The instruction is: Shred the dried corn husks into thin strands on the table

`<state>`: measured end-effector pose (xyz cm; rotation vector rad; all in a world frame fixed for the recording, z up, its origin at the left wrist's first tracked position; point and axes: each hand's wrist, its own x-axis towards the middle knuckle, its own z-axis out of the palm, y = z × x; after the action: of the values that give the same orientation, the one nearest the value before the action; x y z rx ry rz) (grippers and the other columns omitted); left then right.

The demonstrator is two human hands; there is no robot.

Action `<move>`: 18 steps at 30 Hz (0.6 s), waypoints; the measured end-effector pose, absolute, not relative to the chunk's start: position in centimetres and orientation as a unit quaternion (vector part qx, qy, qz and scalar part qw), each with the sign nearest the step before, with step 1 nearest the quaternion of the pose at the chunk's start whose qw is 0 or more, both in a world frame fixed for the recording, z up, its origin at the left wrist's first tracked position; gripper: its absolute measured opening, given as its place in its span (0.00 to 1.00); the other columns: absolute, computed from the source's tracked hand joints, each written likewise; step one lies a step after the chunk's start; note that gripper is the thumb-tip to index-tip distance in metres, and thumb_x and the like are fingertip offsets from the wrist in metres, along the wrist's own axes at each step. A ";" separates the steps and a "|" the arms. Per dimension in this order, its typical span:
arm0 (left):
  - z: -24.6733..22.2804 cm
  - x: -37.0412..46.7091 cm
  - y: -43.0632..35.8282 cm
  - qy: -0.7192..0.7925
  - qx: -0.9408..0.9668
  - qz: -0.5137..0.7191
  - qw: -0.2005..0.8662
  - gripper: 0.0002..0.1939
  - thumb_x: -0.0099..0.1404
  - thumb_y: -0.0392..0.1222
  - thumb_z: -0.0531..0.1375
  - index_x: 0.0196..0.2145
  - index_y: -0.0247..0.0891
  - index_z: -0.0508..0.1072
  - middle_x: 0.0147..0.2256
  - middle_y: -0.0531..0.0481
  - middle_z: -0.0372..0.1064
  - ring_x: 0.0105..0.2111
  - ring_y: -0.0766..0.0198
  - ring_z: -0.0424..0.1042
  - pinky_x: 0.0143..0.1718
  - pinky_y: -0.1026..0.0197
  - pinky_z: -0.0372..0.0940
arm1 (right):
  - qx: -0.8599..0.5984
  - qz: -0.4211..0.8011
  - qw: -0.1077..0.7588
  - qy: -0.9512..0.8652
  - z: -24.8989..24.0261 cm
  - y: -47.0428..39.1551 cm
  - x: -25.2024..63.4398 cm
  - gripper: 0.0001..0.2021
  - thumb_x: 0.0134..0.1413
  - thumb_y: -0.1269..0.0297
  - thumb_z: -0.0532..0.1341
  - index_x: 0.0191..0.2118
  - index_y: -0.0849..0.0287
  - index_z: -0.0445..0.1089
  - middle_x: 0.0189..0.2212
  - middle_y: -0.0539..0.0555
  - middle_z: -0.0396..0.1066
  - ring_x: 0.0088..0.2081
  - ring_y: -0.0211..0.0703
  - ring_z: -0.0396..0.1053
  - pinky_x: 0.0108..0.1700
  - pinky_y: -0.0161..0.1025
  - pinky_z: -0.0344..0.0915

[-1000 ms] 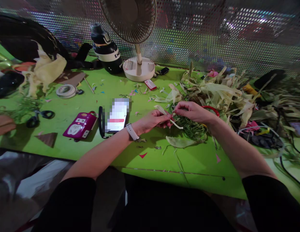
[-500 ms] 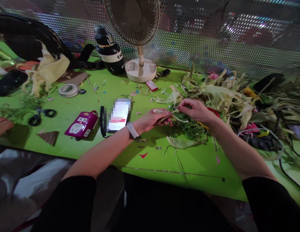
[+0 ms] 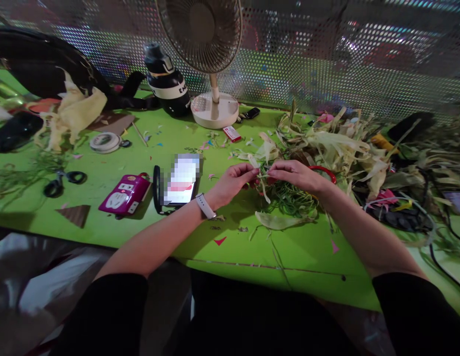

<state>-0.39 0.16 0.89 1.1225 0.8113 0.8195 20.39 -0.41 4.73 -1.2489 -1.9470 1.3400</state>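
My left hand (image 3: 235, 184), its wrist in a white watch band, is closed in a pinch on a pale husk strip (image 3: 265, 190). Close beside it, my right hand (image 3: 294, 174) pinches the same pale strips, fingertips nearly touching those of the left. Under and in front of the right hand lies a tangle of thin green strands (image 3: 294, 201). A loose pale husk piece (image 3: 277, 220) rests on the green table just below the tangle. Behind the hands spreads a big heap of dry husks (image 3: 337, 143). A red ring (image 3: 328, 171) shows behind my right wrist.
Left of my hands lie a lit phone (image 3: 183, 178), a magenta case (image 3: 125, 194), black scissors (image 3: 61, 182) and a tape roll (image 3: 105, 142). A fan (image 3: 215, 110) and a black bottle (image 3: 170, 91) stand at the back. Cables (image 3: 437, 257) run at the right.
My left hand has turned, with its back now more upward, and my right hand has moved slightly left and lower. The pale strip now hangs down between them. The other person's hand has left the left edge.
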 end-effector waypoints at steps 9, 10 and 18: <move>0.9 0.1 -0.6 0.344 0.553 0.394 0.649 0.13 0.62 0.48 0.63 0.30 0.36 0.67 0.22 0.58 0.61 0.19 0.76 0.58 0.21 0.68 0.54 | -0.441 0.498 0.237 -0.708 3.1 -1.2 18.5 0.19 0.51 0.47 0.63 0.31 0.61 0.69 0.25 0.48 0.65 0.28 0.35 0.60 0.32 0.36 0.58; 0.9 0.1 -0.6 0.342 0.553 0.394 0.649 0.13 0.62 0.48 0.62 0.31 0.37 0.66 0.21 0.58 0.61 0.18 0.76 0.58 0.20 0.68 0.53 | -0.443 0.502 0.241 -0.702 3.0 -1.3 18.4 0.19 0.51 0.47 0.63 0.30 0.61 0.69 0.25 0.48 0.65 0.28 0.35 0.60 0.32 0.36 0.58; 1.4 -0.1 -0.7 0.373 0.590 0.392 0.599 0.16 0.63 0.52 0.61 0.28 0.38 0.64 0.17 0.60 0.60 0.14 0.75 0.56 0.17 0.68 0.51 | -0.449 0.521 0.240 -0.685 3.0 -1.7 18.4 0.19 0.50 0.47 0.65 0.28 0.61 0.69 0.24 0.49 0.68 0.26 0.35 0.62 0.30 0.35 0.58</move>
<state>-0.14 -0.74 1.36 1.3691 0.8642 0.9098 18.38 -1.71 2.99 -1.2288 -1.8754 1.4267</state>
